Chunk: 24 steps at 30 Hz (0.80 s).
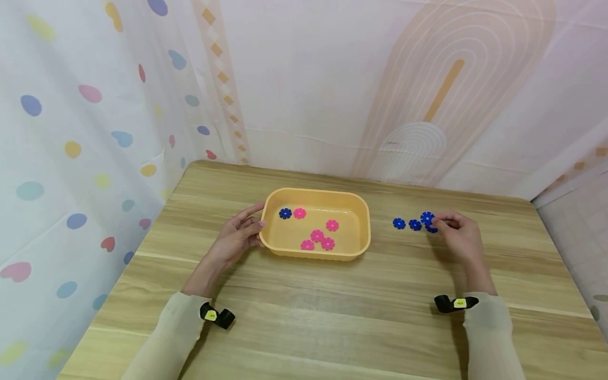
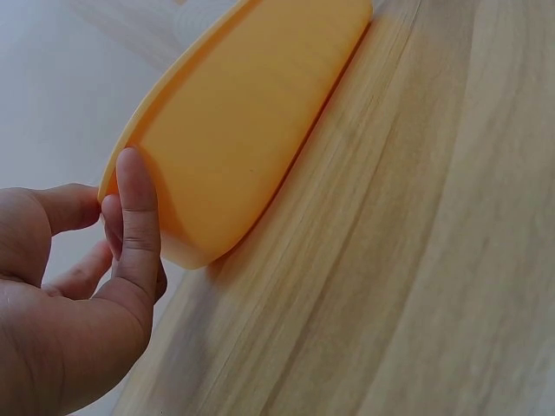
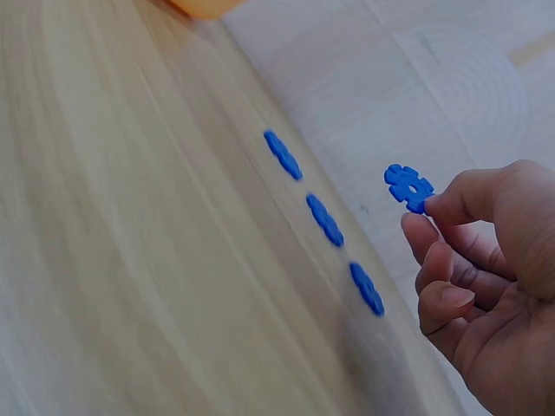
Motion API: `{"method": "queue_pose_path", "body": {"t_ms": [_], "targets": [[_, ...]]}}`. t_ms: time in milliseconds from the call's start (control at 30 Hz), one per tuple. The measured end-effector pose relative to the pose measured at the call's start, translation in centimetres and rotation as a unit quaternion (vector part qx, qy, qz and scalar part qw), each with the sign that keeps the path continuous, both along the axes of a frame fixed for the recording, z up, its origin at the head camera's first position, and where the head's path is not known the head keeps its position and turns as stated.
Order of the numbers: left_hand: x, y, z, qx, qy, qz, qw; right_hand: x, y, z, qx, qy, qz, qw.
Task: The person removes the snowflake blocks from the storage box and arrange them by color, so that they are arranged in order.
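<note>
My left hand [image 1: 237, 232] holds the left end of a yellow-orange plastic tray [image 1: 363, 221]; its thumb and a finger grip the rim in the left wrist view. Inside lie one blue snowflake disc [image 1: 285, 213] and several pink snowflake discs [image 1: 332, 225]. To the tray's right, my right hand [image 1: 459, 235] pinches a blue snowflake disc [image 3: 408, 185] between thumb and fingertips, raised above the table. Three more blue discs [image 3: 325, 220] lie in a row just beyond it, one partly hidden by the hand in the head view.
Everything stands on a wood-grain table [image 1: 304, 316]. A patterned curtain [image 1: 309, 95] hangs along its back edge, and a dotted curtain [image 1: 85, 158] hangs on the left. Each wrist wears a black camera strap [image 1: 456, 303].
</note>
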<state>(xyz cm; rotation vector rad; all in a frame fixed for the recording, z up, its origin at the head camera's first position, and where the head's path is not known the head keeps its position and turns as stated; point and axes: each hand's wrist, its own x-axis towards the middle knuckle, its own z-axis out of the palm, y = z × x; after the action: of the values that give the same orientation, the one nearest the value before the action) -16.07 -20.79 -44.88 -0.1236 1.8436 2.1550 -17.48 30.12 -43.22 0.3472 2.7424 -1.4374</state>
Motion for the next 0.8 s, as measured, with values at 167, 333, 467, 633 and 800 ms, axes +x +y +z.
{"method": "queue_pose_path", "body": {"t_ms": [167,333,467,633,800], "targets": [[0.0,0.1,0.0,-0.002,0.000,-0.002,1.0000,0.3,1.4,-0.5,-0.008,-0.002,-0.023,0.9997],[0.0,0.1,0.0,0.000,0.001,-0.002,1.0000,0.5,2.7,-0.9,-0.003,-0.024,-0.046,0.9986],[0.0,0.1,0.0,0.002,0.000,-0.003,1.0000,0.6,3.3,-1.1,0.020,-0.042,-0.054,0.9974],[0.0,0.0,0.0,0.003,0.000,-0.003,1.0000,0.6,3.8,-1.1,0.046,-0.057,-0.060,0.9955],[0.0,0.0,0.0,0.003,-0.001,-0.003,1.0000,0.5,3.9,-0.9,0.088,-0.078,-0.066,0.9908]]}}
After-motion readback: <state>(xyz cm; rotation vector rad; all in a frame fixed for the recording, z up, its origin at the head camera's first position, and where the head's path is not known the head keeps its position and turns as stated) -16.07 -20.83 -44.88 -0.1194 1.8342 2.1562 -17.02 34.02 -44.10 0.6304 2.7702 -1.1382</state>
